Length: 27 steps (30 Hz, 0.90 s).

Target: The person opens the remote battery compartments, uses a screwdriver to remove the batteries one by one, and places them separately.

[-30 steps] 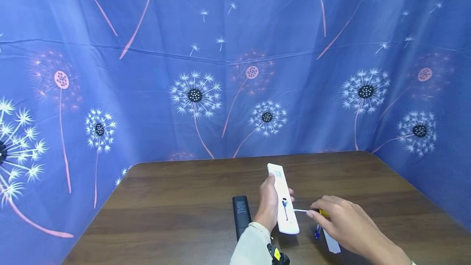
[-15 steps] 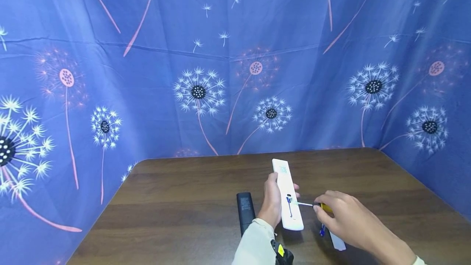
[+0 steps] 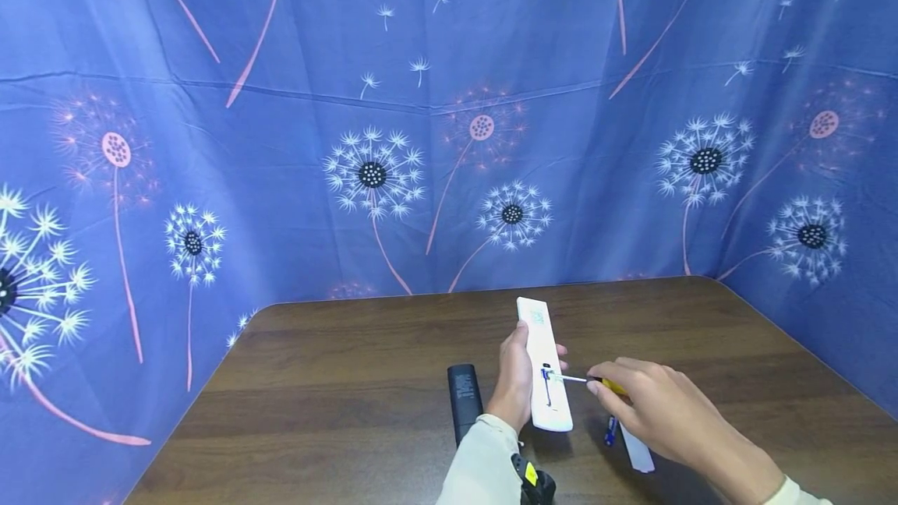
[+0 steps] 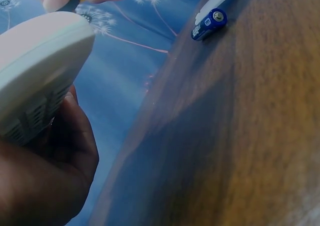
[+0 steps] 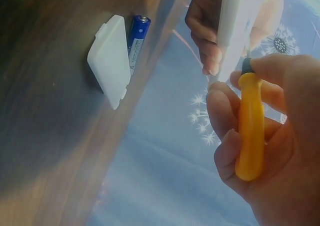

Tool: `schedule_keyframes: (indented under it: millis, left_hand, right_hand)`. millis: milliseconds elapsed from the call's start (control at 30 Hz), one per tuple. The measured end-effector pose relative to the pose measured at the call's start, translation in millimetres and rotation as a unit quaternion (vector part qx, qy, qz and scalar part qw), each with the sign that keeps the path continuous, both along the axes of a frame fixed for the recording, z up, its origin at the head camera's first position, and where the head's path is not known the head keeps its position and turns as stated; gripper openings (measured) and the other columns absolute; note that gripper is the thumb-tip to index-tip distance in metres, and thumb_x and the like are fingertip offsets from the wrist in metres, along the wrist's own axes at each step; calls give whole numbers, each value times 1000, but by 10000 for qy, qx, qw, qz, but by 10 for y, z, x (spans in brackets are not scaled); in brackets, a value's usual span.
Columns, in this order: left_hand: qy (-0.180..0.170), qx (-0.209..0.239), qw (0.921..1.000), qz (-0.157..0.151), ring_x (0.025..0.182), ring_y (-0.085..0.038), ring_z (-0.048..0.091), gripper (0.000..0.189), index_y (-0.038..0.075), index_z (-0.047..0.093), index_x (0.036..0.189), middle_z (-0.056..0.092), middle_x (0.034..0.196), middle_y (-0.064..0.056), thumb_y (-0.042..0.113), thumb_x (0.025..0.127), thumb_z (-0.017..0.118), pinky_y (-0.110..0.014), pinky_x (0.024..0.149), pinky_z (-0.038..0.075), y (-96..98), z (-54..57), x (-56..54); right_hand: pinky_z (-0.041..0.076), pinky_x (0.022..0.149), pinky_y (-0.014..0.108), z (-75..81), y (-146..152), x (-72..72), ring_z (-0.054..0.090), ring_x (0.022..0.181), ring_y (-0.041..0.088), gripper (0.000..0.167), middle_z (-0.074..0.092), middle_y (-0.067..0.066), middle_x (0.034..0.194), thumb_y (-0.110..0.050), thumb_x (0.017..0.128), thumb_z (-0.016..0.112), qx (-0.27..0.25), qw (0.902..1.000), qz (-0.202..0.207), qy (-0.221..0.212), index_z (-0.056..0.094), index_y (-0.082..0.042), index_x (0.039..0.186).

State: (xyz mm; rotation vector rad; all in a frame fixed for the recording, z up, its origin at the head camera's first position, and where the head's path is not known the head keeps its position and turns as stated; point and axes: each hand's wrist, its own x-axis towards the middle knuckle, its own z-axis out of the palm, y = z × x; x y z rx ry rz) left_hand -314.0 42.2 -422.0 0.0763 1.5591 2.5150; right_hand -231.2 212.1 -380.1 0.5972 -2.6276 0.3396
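My left hand (image 3: pixel 512 380) grips a white remote control (image 3: pixel 539 333) above the table, its back side facing up with the thumb along the left edge. Blue shows in the battery slot (image 3: pixel 547 374) of the remote. In my right hand (image 3: pixel 669 415) is a screwdriver (image 5: pixel 251 128) with a yellow handle and dark collar, held between thumb and fingers. Its thin shaft (image 3: pixel 574 379) points left, the tip over the slot. Below the right hand, a blue battery (image 5: pixel 137 40) lies on the table beside a white battery cover (image 5: pixel 111 60).
A black remote control (image 3: pixel 464 396) lies on the brown wooden table (image 3: pixel 337 411), left of the left hand. Behind the table hangs a blue cloth (image 3: pixel 281 217) with dandelion prints. A black strap with a yellow patch (image 3: pixel 531 474) sits at the left wrist.
The screwdriver's shaft has moved from the white remote's right edge to over the battery slot. The left hand keeps its hold on the remote, and the head view has shifted slightly.
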Motion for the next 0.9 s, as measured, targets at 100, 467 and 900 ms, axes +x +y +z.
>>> schedule_keyframes:
  millis: [100, 467, 900]
  left_hand:
    - [-88, 4, 10000, 24, 71, -23, 67, 52, 5, 51, 135, 70, 90, -16, 44, 108, 30, -33, 61, 50, 0, -9, 1]
    - [-36, -41, 10000, -47, 74, -24, 66, 52, 8, 51, 137, 68, 92, -16, 46, 108, 30, -34, 64, 50, -8, -4, -31]
    - [-237, 32, 9996, -165, 80, -25, 67, 57, 8, 51, 138, 69, 95, -14, 51, 106, 30, -34, 66, 48, -24, -4, -27]
  right_hand:
    - [37, 51, 23, -30, 4, -4, 40, 58, -7, 6, 54, -27, 78, -30, 94, 72, -48, 9997, 132, 188, 74, -27, 98]
    - [33, 47, 24, -66, 4, -70, 34, 55, -7, 11, 47, -26, 74, -28, 90, 76, 75, 9930, 242, 1153, 74, -30, 101]
    - [37, 50, 26, -52, -34, -105, 36, 59, -3, 18, 44, -19, 73, -27, 87, 78, 71, 9902, 148, 1386, 78, -24, 104]
